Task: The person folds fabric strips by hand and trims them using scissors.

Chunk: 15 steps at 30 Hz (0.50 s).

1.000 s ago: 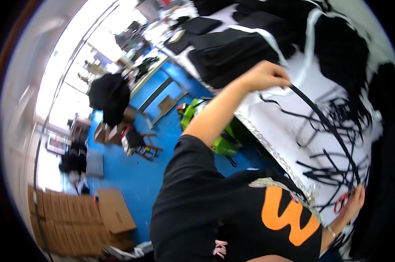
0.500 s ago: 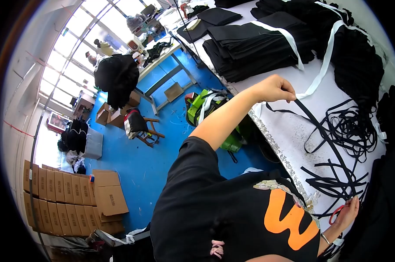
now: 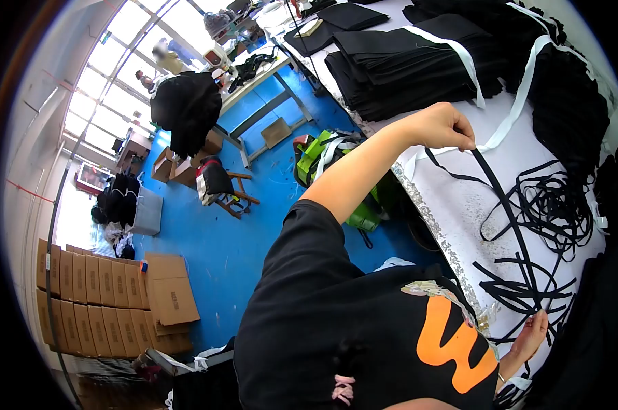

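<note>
My left hand is raised over the table with thumb and fingers pinched on the end of a flat black strap. From there the strap runs taut, down and to the right, to my right hand, whose fingertips close on its lower part. Short cut black strips lie in a loose pile around the right fingertips. A tangled heap of narrow black strap lies beside the taut length. A white band passes behind my left hand. No scissors can be made out at my right hand now.
Stacked black fabric pieces and a black fabric heap lie on the white table. Beside it are a green bag and a wooden stool. Cardboard boxes stand at lower left. People are near the windows.
My right hand has moved slightly up and left along the strap, and the red scissor handle seen at it is no longer visible. My left hand keeps its pinch. The view has shifted slightly.
</note>
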Tool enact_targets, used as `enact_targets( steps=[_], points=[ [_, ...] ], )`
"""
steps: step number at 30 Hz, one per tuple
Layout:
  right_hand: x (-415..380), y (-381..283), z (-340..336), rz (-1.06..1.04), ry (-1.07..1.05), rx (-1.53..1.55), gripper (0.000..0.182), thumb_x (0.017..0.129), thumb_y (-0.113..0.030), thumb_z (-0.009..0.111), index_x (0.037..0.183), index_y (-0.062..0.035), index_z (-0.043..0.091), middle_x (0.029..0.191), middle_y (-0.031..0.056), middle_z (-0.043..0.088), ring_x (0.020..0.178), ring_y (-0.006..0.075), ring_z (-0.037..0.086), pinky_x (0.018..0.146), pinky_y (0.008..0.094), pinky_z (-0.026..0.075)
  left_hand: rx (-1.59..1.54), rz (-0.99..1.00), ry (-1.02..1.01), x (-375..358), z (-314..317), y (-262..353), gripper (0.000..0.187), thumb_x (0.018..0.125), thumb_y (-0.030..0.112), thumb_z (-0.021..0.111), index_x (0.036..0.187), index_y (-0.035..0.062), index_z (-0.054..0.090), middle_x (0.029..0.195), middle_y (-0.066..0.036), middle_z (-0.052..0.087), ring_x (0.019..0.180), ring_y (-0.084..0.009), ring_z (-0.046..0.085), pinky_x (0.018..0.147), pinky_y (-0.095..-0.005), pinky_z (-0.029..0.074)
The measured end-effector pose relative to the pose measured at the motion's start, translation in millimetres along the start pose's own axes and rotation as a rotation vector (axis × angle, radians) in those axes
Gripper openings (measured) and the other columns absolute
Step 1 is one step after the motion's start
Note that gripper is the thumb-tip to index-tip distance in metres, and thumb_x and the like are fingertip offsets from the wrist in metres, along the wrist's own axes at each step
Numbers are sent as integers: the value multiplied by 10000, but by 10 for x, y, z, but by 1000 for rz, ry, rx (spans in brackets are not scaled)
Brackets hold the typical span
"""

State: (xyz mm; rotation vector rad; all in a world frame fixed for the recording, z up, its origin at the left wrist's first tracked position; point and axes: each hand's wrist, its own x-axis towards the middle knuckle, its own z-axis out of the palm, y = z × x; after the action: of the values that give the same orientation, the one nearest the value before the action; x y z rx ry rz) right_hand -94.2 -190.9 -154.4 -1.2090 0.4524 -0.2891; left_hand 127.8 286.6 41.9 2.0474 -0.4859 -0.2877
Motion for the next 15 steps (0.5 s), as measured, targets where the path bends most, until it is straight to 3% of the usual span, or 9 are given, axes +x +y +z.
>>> enact_targets(
  steps=[3, 7, 12, 15],
  points=[
    [46, 122, -38, -14, -20, -117, 140, 913, -147, 598, 949, -12, 599, 734, -26, 486, 660, 51, 406, 629, 206, 349, 97, 86, 4, -18, -36, 192, 168, 769, 177, 708, 848, 29, 715, 729, -30, 672, 645, -79, 563, 588, -229, 440],
    [35, 128, 54, 53, -36, 68, 147, 918, -142, 588, 981, -9, 577, 772, -11, 506, 693, 62, 434, 649, 212, 356, 182, 170, 36, -65, -93, 434, 174, 776, 184, 704, 865, 36, 715, 749, -38, 682, 646, -97, 582, 613, -238, 461],
    [81, 152, 53, 72, -44, 273, 155, 923, -136, 578, 1014, -11, 558, 809, 0, 529, 741, 73, 472, 678, 225, 377, 162, 117, 87, 18, -78, 312, 183, 778, 200, 705, 870, 42, 718, 739, -26, 675, 620, -100, 569, 602, -239, 456],
    [156, 142, -19, 27, -67, 161, 176, 909, -115, 593, 1045, -7, 564, 850, 1, 567, 764, 76, 502, 693, 235, 400, 238, 33, 41, 57, -37, 132, 187, 787, 205, 700, 867, 37, 715, 741, -30, 676, 604, -93, 552, 577, -238, 448]
  ],
)
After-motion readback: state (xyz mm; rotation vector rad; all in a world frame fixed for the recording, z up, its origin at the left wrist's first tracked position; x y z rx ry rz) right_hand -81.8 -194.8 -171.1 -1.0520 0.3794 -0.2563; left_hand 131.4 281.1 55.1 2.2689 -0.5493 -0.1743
